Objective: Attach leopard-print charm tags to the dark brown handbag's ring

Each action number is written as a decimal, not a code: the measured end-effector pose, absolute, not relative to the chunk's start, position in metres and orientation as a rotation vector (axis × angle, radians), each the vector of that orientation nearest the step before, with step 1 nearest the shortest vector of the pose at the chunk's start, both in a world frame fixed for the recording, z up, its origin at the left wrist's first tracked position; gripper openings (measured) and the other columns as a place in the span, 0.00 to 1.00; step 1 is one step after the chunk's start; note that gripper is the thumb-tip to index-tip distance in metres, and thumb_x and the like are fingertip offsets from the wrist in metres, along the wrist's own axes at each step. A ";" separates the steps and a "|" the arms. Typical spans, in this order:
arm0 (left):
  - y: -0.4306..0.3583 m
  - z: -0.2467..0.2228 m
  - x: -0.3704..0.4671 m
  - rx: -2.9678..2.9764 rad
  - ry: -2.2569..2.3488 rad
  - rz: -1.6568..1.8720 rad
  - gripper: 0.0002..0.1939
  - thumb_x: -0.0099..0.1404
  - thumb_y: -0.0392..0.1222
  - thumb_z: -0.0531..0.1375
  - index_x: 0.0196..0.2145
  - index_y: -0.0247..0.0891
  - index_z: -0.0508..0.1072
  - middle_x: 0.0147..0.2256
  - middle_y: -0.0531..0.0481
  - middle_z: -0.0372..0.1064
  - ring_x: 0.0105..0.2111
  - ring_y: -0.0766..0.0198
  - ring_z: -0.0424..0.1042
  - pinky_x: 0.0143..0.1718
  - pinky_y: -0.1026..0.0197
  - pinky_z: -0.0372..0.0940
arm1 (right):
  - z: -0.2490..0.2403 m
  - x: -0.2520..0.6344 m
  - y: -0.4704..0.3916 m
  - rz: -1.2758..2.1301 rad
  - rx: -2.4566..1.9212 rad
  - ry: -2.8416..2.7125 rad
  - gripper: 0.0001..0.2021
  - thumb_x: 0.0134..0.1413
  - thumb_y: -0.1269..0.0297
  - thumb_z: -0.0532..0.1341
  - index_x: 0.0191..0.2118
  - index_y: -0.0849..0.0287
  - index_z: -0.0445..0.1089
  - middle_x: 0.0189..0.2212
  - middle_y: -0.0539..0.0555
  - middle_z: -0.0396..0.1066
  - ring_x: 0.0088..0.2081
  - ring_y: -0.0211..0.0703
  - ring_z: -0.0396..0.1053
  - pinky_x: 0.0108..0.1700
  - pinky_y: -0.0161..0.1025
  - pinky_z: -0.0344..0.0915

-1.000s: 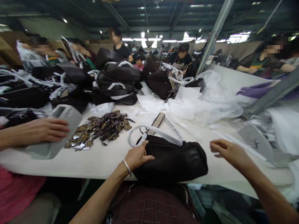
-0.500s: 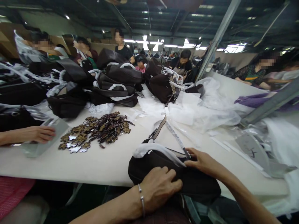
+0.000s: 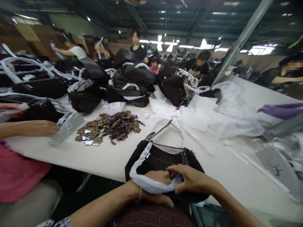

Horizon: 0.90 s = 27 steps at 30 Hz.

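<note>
A dark brown handbag (image 3: 142,168) lies at the table's near edge, its top open and showing a pale lining. Its front handle (image 3: 151,186), wrapped in white paper, curves down over my left hand (image 3: 157,189). That hand, with a bracelet on its wrist, grips the front of the bag, thumb low and fingers partly hidden by the handle. My right hand (image 3: 194,179) closes thumb and fingers round the handle's right end. The bag's back handle, also wrapped, stands up behind the opening beside a loose strap (image 3: 161,130).
A pile of patterned tags with clasps (image 3: 115,126) lies beyond the bag to the left. Behind are heaped dark handbags (image 3: 132,78) and clear plastic wrapping (image 3: 234,110). At left, a co-worker's hand (image 3: 44,128) rests by a grey box (image 3: 68,127). A metal post (image 3: 243,41) slants at right.
The front handle has swung down toward me over my left hand. My right hand has moved from the bag's top to the handle. The view has turned left.
</note>
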<state>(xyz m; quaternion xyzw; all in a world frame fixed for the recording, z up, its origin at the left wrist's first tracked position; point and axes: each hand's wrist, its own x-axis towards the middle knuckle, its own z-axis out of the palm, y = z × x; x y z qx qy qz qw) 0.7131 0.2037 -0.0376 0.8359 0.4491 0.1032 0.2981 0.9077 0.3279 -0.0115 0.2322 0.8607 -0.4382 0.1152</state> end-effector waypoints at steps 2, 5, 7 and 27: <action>0.204 -0.035 0.701 2.097 1.153 0.326 0.22 0.63 0.55 0.58 0.49 0.41 0.70 0.45 0.46 0.72 0.42 0.54 0.73 0.41 0.58 0.67 | -0.022 0.901 0.321 -1.367 0.615 2.492 0.19 0.46 0.57 0.67 0.45 0.57 0.75 0.40 0.54 0.75 0.42 0.50 0.70 0.45 0.40 0.64; 0.200 -0.033 0.683 1.857 1.221 0.487 0.18 0.70 0.49 0.49 0.51 0.44 0.70 0.47 0.50 0.73 0.45 0.61 0.72 0.48 0.62 0.65 | -0.015 0.897 0.338 -1.600 0.767 2.461 0.15 0.58 0.53 0.59 0.32 0.60 0.74 0.25 0.51 0.71 0.28 0.40 0.67 0.32 0.34 0.62; 0.197 -0.038 0.678 1.787 1.309 0.528 0.17 0.70 0.46 0.50 0.52 0.43 0.70 0.48 0.50 0.72 0.47 0.61 0.71 0.50 0.62 0.63 | -0.005 0.896 0.369 -1.802 1.088 2.534 0.19 0.58 0.48 0.58 0.30 0.60 0.71 0.21 0.49 0.65 0.23 0.36 0.61 0.26 0.33 0.58; 0.176 -0.063 0.640 1.925 2.051 0.739 0.16 0.66 0.41 0.56 0.52 0.43 0.69 0.55 0.44 0.64 0.58 0.50 0.59 0.60 0.42 0.55 | -0.066 0.952 0.433 -1.619 2.050 1.867 0.24 0.48 0.46 0.65 0.35 0.68 0.73 0.29 0.66 0.75 0.33 0.56 0.74 0.35 0.50 0.71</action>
